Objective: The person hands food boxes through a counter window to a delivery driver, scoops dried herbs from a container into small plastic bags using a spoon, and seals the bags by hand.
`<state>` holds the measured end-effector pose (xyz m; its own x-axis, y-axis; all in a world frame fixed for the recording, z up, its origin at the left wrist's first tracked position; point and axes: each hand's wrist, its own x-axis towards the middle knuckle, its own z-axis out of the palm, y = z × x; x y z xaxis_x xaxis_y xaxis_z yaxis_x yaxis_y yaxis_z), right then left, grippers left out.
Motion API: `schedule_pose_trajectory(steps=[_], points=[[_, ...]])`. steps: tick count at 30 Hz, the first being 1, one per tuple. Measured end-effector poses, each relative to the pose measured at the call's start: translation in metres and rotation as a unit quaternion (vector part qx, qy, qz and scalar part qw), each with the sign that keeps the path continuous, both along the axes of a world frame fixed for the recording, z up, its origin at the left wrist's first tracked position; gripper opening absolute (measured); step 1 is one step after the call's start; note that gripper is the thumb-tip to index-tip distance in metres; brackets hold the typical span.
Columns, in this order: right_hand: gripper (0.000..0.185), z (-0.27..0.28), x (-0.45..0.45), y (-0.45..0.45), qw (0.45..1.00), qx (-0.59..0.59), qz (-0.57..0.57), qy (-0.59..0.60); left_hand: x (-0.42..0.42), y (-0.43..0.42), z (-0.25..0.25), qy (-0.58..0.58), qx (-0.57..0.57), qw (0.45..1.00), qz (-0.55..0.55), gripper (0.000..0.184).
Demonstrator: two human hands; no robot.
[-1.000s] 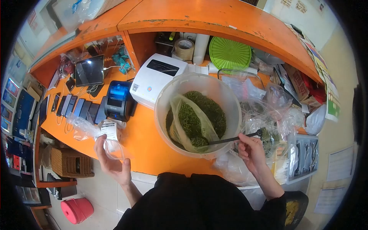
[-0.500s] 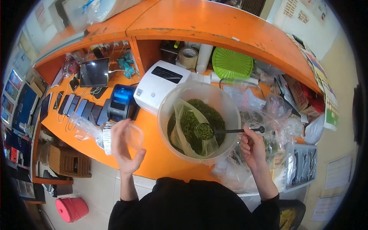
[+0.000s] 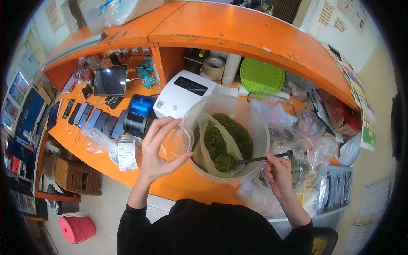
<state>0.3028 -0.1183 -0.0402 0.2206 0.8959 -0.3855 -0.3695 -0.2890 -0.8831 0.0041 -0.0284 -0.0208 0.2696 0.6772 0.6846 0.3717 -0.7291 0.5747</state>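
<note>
My left hand (image 3: 159, 151) is curved round a clear plastic cup or bag (image 3: 180, 140), beside the left rim of a large translucent bucket (image 3: 262, 142). Chopped green herb (image 3: 233, 123) fills the bucket's lower part, with a pale bag edge (image 3: 206, 159) standing in it. Between the fingers of my right hand (image 3: 278, 172) is the handle of a black scoop (image 3: 265, 158). The scoop's bowl, heaped with green herb, is inside the bucket, over the pale bag.
A white printer (image 3: 182, 91) and a black label printer (image 3: 137, 117) stand behind. Phones (image 3: 97, 119) lie at left near a tablet (image 3: 110, 80). A receipt (image 3: 126, 153) rests near the front edge. Plastic bags (image 3: 297, 144) and a grey tray (image 3: 335, 191) are right.
My left hand has moved right to the bucket with the clear plastic item, leaving the receipt uncovered. The scoop rose with herb in it, then sank slightly.
</note>
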Motion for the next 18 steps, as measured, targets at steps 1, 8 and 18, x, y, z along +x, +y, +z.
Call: schedule_pose_trajectory(steps=[1,8,18], points=[[0.025,-0.001,-0.001,-0.004,1.000,-0.011,0.021,-0.009,-0.001,-0.001,-0.003,0.003,-0.001,1.000,0.002,0.059],[0.023,0.002,0.002,-0.005,0.998,-0.045,-0.004,0.050,-0.005,-0.009,-0.013,-0.037,-0.014,0.999,0.017,0.065],[0.020,-0.006,0.004,-0.012,0.995,-0.052,-0.026,0.087,-0.011,-0.008,-0.021,-0.052,-0.022,0.998,0.013,0.067]])
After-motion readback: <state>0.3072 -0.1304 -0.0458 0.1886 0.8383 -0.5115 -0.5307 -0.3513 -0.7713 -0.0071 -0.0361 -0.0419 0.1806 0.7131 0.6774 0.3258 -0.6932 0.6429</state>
